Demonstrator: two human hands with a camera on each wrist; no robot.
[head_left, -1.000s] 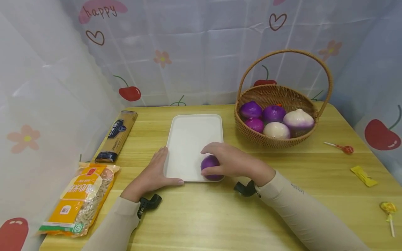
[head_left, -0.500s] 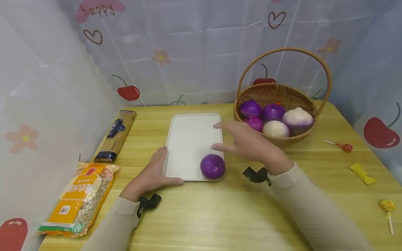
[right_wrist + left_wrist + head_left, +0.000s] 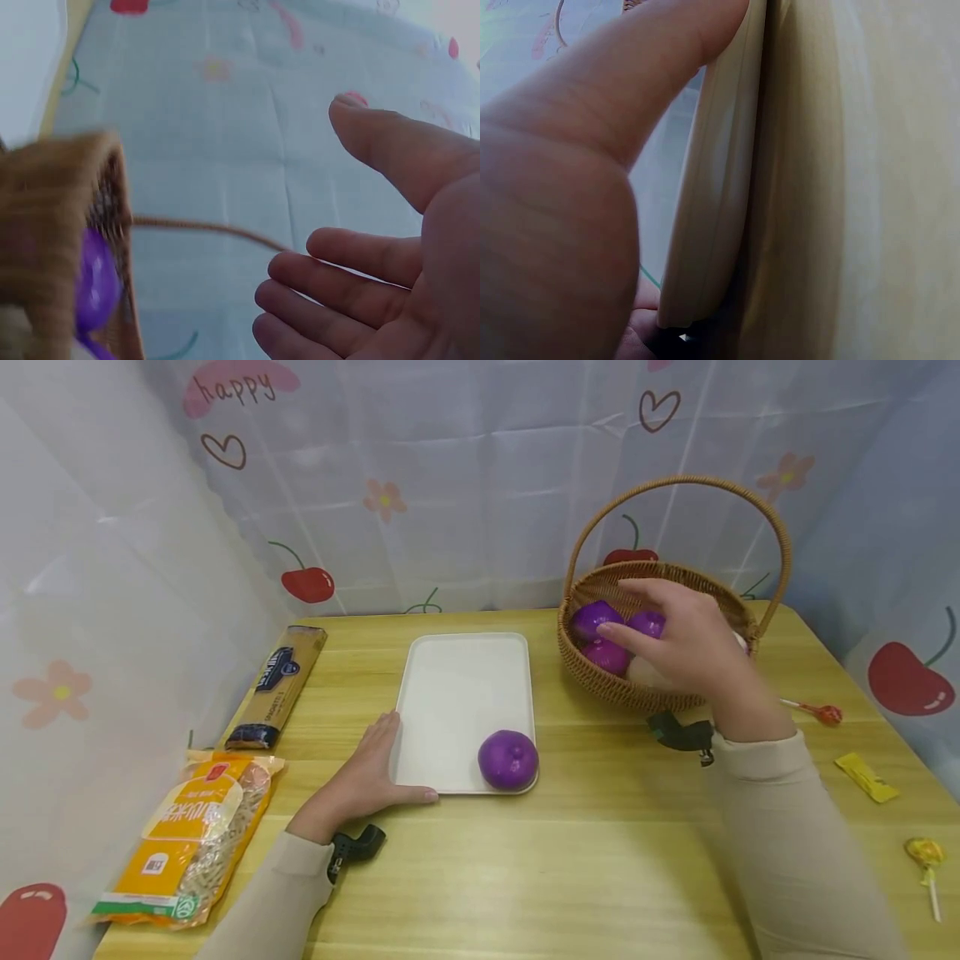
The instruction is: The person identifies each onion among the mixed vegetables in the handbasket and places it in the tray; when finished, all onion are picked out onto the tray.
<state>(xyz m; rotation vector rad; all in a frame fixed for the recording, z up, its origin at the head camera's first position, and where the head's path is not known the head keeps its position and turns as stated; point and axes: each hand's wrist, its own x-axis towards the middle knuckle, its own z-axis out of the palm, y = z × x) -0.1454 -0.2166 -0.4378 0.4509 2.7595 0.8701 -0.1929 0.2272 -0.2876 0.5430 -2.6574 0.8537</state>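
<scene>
A round purple onion [image 3: 508, 761] sits on the near right corner of the white tray [image 3: 457, 685]. My left hand [image 3: 367, 777] rests against the tray's near left corner, its fingers along the left side and the thumb along the front edge. In the left wrist view the thumb [image 3: 652, 67] touches the tray rim [image 3: 712, 172]. Above the wicker basket [image 3: 622, 689] hovers my right hand [image 3: 686, 639], thumb and fingers spread, holding nothing. Inside the basket are purple onions [image 3: 606, 657] and paler ones, partly hidden by that hand.
At the left lie a spaghetti pack [image 3: 279, 687] and an orange-and-clear food bag [image 3: 191, 839]. On the right are a red lollipop [image 3: 828, 714], a yellow wrapped candy [image 3: 867, 777] and a yellow lollipop [image 3: 926, 853]. The basket's tall handle [image 3: 690, 481] arches above it.
My right hand has let go of the purple onion on the tray and moved right and away to above the basket. The left hand has stayed at the tray's corner.
</scene>
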